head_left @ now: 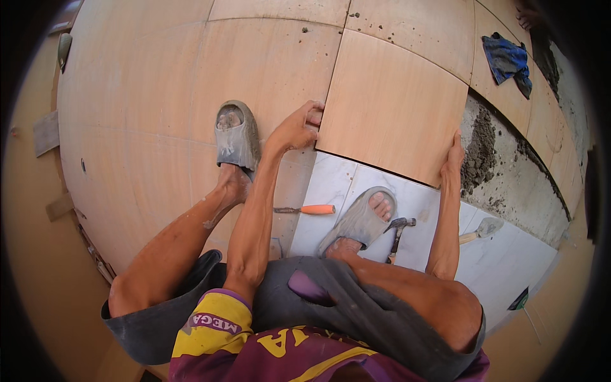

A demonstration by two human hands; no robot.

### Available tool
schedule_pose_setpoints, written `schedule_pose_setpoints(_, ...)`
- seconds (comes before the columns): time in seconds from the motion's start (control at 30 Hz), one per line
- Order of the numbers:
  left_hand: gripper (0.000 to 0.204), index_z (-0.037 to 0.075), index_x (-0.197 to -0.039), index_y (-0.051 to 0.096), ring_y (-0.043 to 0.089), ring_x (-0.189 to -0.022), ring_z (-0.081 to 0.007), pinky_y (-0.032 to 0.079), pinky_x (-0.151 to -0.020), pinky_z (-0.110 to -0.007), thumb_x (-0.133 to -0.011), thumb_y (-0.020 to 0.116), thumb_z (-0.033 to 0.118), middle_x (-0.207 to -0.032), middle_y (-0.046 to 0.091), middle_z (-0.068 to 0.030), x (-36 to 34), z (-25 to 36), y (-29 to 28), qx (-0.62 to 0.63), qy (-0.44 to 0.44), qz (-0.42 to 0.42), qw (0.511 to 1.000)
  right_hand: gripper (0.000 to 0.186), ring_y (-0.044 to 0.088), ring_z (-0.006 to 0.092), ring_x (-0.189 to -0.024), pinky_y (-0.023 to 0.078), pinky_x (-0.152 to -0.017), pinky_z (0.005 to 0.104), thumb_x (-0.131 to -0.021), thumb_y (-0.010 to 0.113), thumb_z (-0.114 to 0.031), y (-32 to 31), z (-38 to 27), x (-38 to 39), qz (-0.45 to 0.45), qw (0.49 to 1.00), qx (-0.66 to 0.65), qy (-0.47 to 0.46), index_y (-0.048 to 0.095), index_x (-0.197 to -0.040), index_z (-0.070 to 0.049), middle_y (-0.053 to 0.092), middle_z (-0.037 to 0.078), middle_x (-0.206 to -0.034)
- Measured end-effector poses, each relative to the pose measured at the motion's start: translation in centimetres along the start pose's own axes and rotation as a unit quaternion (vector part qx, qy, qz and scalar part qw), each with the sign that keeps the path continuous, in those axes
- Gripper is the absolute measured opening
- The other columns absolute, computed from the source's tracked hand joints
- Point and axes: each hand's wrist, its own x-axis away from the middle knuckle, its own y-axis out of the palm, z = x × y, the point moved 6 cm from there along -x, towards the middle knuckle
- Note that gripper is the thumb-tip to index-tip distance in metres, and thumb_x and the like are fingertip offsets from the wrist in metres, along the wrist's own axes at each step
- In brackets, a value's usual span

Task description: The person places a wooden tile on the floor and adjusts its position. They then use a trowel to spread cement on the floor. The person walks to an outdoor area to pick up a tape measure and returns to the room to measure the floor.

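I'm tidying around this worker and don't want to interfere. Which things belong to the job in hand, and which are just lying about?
Job in hand:
- tan tile, left hand and right hand at opposite edges
- grey mortar-like heap
- probably, though unheld: hammer, trowel, orange-handled tool

Apparently lying about:
- blue-and-dark cloth
- flat brownish piece, far left

Left fingers [314, 105], right fingers [457, 140] at tan tile [394, 105]'s opposite edges; hammer [396, 239] beside right foot [382, 207].

Crumpled blue-and-dark cloth [506, 58], upper right; flat greyish-brown piece [46, 134], far left; tan piece [60, 207] below.
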Motion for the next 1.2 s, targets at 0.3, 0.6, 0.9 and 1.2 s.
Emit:
schedule_pose_setpoints(0.3, 0.078, 0.011, -0.149, 0.051, 0.067, -0.079, -0.0147, 0.055, -0.064, -0.029, -0.077, 0.066, -0.016, -0.105, 0.071, -0.0140, 0.7, -1.8, 0.3, 0.035, 0.081, 0.022, 0.996, 0.071, 0.068, 0.0294, -0.123, 0.057, -0.105, 0.0401, -0.111, 0.050, -0.054, 0.8, -0.1, 0.4, -0.014, 1.000, -0.005, -0.024, 0.054, -0.147, 0.007, 0.063, 0.022, -0.143)
schedule_pose_setpoints(0.6, 0.070, 0.004, -0.145, 0.054, 0.069, -0.082, -0.0184, 0.061, -0.067, -0.031, -0.079, 0.066, -0.016, -0.112, 0.067, -0.0142, 0.4, -2.9, -0.1, 0.047, 0.067, 0.109, 0.991, 0.074, 0.065, 0.0308, -0.128, 0.053, -0.108, 0.0427, -0.107, 0.058, -0.056, -0.1, 1.0, -1.6, 0.009, 1.000, 0.000, -0.015, 0.055, -0.148, 0.005, 0.061, 0.022, -0.148)
schedule_pose_setpoints(0.9, 0.054, -0.005, -0.133, 0.062, 0.068, -0.084, -0.0154, 0.061, -0.064, -0.029, -0.080, 0.066, -0.017, -0.111, 0.070, -0.0120, -0.6, -3.0, 0.5, 0.086, 0.034, 0.087, 0.992, 0.074, 0.069, 0.0293, -0.118, 0.056, -0.102, 0.0407, -0.107, 0.058, -0.057, -0.4, 0.7, -1.8, 0.003, 1.000, -0.019, -0.019, 0.058, -0.142, 0.008, 0.067, 0.022, -0.138)
schedule_pose_setpoints(1.2, 0.061, -0.004, -0.137, 0.061, 0.068, -0.085, -0.0141, 0.059, -0.063, -0.027, -0.078, 0.067, -0.018, -0.112, 0.069, -0.0115, 0.3, -3.5, 0.5, 0.140, 0.080, 0.052, 0.986, 0.073, 0.067, 0.0300, -0.124, 0.054, -0.106, 0.0416, -0.108, 0.056, -0.056, -0.4, 0.5, -1.2, -0.010, 0.999, -0.019, -0.027, 0.056, -0.144, 0.007, 0.063, 0.022, -0.143)
